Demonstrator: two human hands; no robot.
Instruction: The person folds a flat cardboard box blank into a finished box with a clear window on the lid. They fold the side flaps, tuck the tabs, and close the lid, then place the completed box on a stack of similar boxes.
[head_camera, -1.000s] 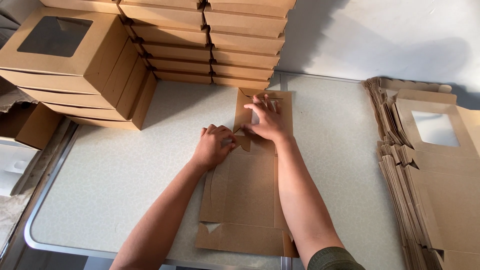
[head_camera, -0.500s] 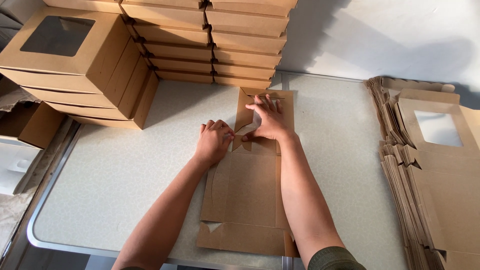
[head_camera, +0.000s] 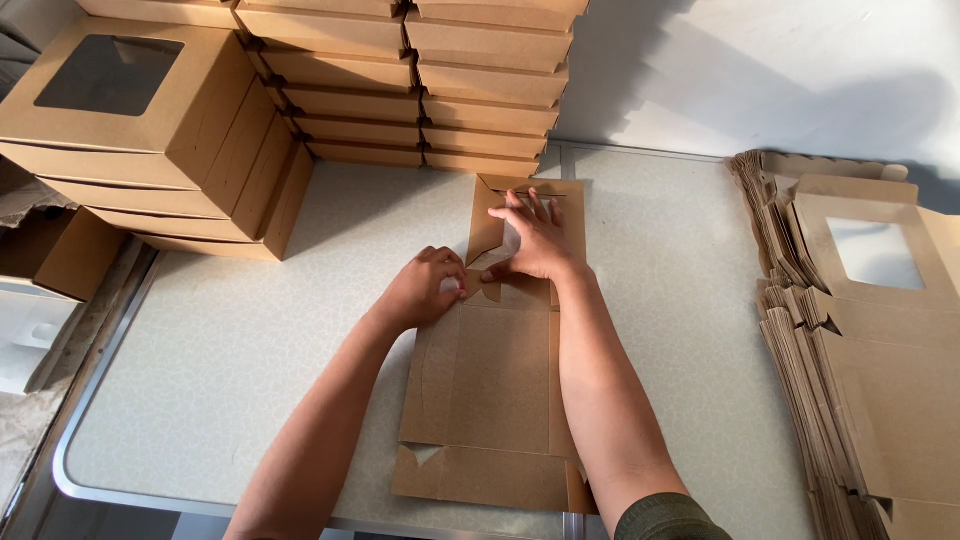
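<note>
- Little has shifted since a moment ago: both hands sit at the same far end of the flat brown cardboard box blank (head_camera: 490, 380), with the right fingers spread slightly wider over the end flap.
- Left hand (head_camera: 422, 290) is curled, knuckles up, fingertips pressing a small folded tab at the blank's fold line; it looks pinched on that tab, though the fingertips are partly hidden.
- Right hand (head_camera: 535, 240) lies open and flat, palm down, fingers fanned on the blank's far flap; it presses rather than grasps.
- Blank lies lengthwise on the pale speckled table with a metal rim (head_camera: 200, 380), running from the near edge, where it overhangs a little, away toward the back wall.
- Stacks of assembled brown cardboard boxes (head_camera: 420, 90) stand beyond the hands; a nearer tilted stack of windowed boxes (head_camera: 150, 130) sits at the left; a pile of unfolded windowed blanks (head_camera: 860, 330) lies well apart on the right.
- Risk, as I judge it: the tab could crease off its score line or tear if the left fingers pull while the right palm pins the flap too hard; the overhanging near end could let the sheet slide.
</note>
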